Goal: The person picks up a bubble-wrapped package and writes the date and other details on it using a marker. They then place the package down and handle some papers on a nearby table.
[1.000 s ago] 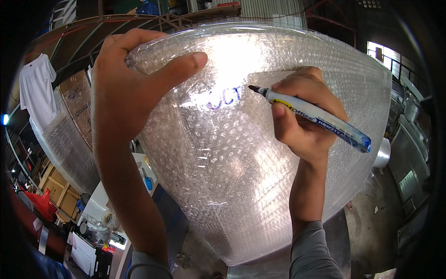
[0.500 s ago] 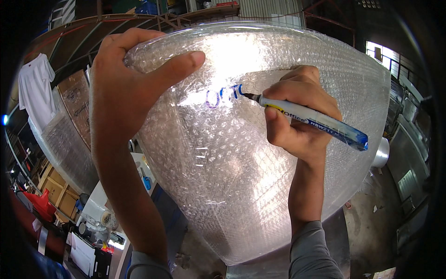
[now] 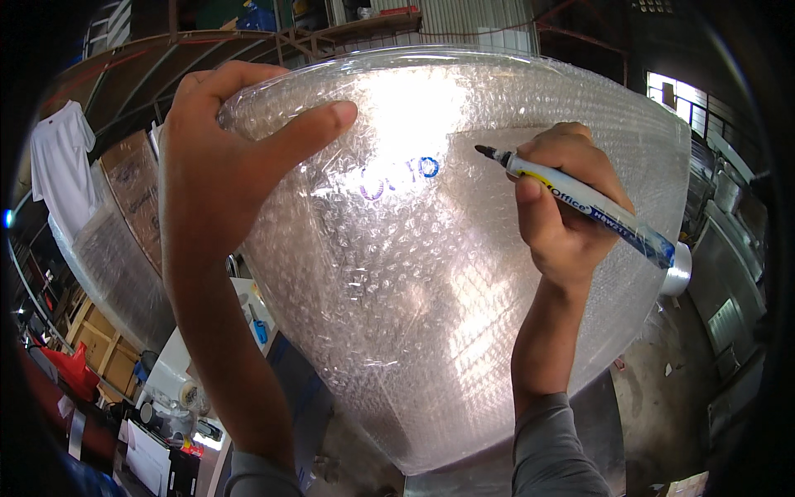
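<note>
A large bundle in clear bubble wrap (image 3: 389, 323) fills the middle of the view, wide at the top and narrowing below. My left hand (image 3: 224, 157) grips its upper left edge, thumb on the front face and fingers over the far side. Closed around a blue-and-white marker (image 3: 592, 203), my right hand (image 3: 571, 199) is at the upper right of the wrap. The marker's dark tip points left, apart from the ink; whether it touches the plastic I cannot tell. Blue handwriting (image 3: 397, 176) runs across the upper part of the wrap.
At lower left, a white worktop (image 3: 178, 364) carries a tape roll (image 3: 193, 396), papers (image 3: 147, 457) and small items. A white shirt (image 3: 62, 153) hangs at left beside a wrapped panel (image 3: 116, 257). A whitish roll (image 3: 679, 271) sticks out behind the bundle at right.
My right hand has moved the marker rightward and slightly up, away from the writing. The last blue letter is now a closed round shape. My left hand keeps its grip.
</note>
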`<move>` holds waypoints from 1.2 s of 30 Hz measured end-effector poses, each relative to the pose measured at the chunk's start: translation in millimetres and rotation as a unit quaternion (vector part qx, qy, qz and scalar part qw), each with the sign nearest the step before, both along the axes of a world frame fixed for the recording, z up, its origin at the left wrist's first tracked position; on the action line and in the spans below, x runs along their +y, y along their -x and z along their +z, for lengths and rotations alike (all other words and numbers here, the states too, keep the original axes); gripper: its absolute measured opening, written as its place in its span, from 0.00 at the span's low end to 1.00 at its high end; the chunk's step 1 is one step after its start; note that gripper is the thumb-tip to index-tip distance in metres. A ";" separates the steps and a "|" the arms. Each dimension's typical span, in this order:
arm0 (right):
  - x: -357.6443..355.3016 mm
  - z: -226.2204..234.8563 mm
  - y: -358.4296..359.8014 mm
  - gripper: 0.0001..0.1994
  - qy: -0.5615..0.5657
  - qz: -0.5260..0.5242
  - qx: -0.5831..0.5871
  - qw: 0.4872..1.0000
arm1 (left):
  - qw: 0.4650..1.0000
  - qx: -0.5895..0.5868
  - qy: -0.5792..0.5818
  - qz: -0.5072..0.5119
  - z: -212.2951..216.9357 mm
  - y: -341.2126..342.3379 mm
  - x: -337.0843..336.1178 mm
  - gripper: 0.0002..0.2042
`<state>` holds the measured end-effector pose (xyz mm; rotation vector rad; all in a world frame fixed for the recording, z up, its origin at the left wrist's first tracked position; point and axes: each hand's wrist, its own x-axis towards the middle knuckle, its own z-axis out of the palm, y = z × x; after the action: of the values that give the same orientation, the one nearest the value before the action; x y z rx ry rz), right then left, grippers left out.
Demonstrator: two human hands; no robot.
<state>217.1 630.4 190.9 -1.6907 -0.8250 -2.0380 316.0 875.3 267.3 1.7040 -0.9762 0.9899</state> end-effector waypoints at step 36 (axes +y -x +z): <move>-0.7 0.7 -8.4 0.06 0.046 -0.035 0.015 0.998 | 0.999 0.031 0.021 -0.018 -1.7 8.3 -4.0 0.26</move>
<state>225.5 629.7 191.6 -1.8203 -0.8721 -2.0437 307.8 871.3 265.6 1.6674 -0.9374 0.9218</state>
